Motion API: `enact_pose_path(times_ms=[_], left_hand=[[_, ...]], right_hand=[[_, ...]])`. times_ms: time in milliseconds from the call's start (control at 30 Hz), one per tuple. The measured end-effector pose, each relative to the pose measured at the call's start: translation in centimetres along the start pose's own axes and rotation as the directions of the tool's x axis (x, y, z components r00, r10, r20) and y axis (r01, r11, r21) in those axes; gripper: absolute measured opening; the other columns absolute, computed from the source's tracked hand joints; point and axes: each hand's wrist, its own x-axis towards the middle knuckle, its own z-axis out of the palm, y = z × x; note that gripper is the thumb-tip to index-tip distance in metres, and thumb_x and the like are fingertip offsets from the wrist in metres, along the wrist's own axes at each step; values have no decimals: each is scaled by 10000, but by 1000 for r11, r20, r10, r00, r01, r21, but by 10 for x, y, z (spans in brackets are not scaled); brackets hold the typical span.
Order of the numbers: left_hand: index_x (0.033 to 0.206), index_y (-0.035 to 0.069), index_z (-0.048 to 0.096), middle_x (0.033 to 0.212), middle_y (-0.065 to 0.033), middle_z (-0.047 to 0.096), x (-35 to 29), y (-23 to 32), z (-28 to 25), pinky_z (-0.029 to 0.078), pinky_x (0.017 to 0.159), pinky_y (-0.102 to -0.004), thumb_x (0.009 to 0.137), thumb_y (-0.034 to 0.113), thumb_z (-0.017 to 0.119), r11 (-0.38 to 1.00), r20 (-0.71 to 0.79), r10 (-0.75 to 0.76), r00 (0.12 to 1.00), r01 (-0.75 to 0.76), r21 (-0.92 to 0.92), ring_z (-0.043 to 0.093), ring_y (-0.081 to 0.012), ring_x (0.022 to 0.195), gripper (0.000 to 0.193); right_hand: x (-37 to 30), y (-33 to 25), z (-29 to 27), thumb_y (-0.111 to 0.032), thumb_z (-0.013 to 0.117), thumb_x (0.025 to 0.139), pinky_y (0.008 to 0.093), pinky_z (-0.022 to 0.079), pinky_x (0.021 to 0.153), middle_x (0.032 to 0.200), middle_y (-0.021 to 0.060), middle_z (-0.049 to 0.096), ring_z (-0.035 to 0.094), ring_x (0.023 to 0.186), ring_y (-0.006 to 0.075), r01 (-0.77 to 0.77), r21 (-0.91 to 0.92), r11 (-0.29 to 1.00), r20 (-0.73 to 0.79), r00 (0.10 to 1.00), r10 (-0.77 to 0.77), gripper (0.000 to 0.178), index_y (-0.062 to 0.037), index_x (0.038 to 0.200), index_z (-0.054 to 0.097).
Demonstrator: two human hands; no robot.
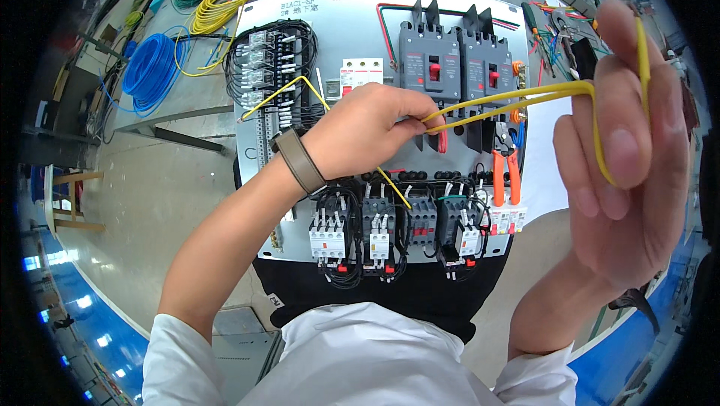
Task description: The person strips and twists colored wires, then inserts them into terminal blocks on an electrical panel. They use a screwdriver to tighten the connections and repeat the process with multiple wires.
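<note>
Over the middle of a white mounting panel [345, 8], my left hand [375, 124] pinches yellow wires [517, 100]. From there two strands stretch to the right, to my raised right hand [626, 136]. The wire loops around and between the right hand's fingers, which are curled near the camera. Another piece of yellow wire leaves the left hand toward the upper left, and one end hangs below toward the contactors [379, 230]. Behind the strands stand two dark grey circuit breakers [429, 61] with red switches. Wire strippers [506, 173] with orange handles lie right of them.
Relays with bundled black wires [266, 64] fill the panel's left side. A white small breaker [361, 72] sits near the centre. Coils of blue wire [156, 72] and yellow wire [229, 4] lie at the upper left. Loose tools and wire scraps [559, 19] are at the upper right.
</note>
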Motion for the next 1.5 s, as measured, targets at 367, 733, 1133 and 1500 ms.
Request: enact_pose_path(times_ms=[367,733,1133,1500], left_hand=[[1194,25,738,1061,-149,776,-23,-2,5,596,834,-363,922,-1,702,997,-183,9,983,5,76,756,-314,939,276],[1244,-30,694,1035,-56,753,-61,12,30,601,742,-273,1082,158,641,678,-57,-467,883,315,-664,706,-97,835,253],[1149,12,681,909,-25,694,-29,-7,52,549,550,-240,1103,224,600,600,-5,-611,791,460,-654,671,-78,729,231],[1121,-9,629,905,-77,712,-26,-13,59,581,530,-282,1091,220,588,617,-64,-645,762,468,-633,703,-124,665,234]], right_hand=[[3,22,53,-240,583,1110,173,342,493,779,21,649,463,567,19,-280,-117,953,-232,941,248,407,88,1350,613],[-41,142,82,-86,645,1060,244,482,636,854,-8,674,560,728,42,-555,-167,815,-472,770,428,307,59,1325,703],[-47,160,90,-132,665,1010,492,566,667,827,136,780,759,755,373,-567,-670,479,-500,822,274,94,-82,1081,630],[-47,153,83,-194,634,1035,517,571,691,883,161,783,763,790,395,-590,-642,489,-451,807,382,153,-91,1148,649]])
